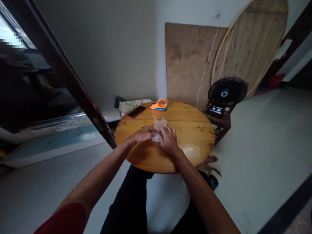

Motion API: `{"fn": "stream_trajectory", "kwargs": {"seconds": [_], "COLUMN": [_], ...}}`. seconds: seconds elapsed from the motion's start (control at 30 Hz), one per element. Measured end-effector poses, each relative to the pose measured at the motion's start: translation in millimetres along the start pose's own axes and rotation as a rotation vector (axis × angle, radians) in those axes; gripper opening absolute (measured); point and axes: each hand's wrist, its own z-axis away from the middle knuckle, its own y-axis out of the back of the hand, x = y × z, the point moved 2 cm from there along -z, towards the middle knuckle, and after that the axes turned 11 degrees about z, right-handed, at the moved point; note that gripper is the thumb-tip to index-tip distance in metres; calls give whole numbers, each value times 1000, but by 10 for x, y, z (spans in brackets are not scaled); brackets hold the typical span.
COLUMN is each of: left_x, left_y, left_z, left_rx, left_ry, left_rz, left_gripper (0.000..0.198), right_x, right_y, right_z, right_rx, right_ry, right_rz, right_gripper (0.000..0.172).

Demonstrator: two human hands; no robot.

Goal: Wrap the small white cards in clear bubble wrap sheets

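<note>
A thin, pale plastic bag (160, 123) lies on the round wooden table (195, 130), its two narrow ends pointing toward the wall. My left hand (146, 133) comes in from the left and has its bent fingers on the near part of the bag. Beside it, my right hand (168, 138) rests over the bag's right side with its fingers close together. The fingertips of both hands nearly meet, and what lies between them is too small to make out. An orange and blue tape dispenser (160, 104) stands beyond the bag.
A dark phone with a red edge (136, 111) lies at the table's back left, near printed paper (131, 105). To the right, a wooden stool (223, 120) holds a black round fan-like device (227, 91). A brown board (190, 61) leans on the wall.
</note>
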Motion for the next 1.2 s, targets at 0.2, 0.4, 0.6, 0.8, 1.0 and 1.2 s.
{"fn": "stream_trajectory", "kwargs": {"seconds": [0.2,0.4,0.6,0.8,1.0,1.2], "left_x": [-43,-277,-384,-369,-340,-355], "left_y": [-185,-344,-447,-442,-432,-467], "left_z": [10,-3,19,35,42,24], "left_rx": [274,442,494,488,464,445], "left_ry": [-335,-618,-673,-669,-642,-651], "left_rz": [-430,-420,-295,-258,-263,-302], "left_gripper": [21,15,11,11,9,10], "right_x": [152,336,418,456,548,499], "right_y": [28,36,8,-1,-150,-179], "right_z": [3,60,52,40,62,40], "right_rx": [6,-45,-160,-206,48,91], "right_ry": [-160,-428,-606,-580,-614,-694], "right_rz": [21,143,140,58,-535,-935], "right_gripper": [38,37,49,43,35,36]}}
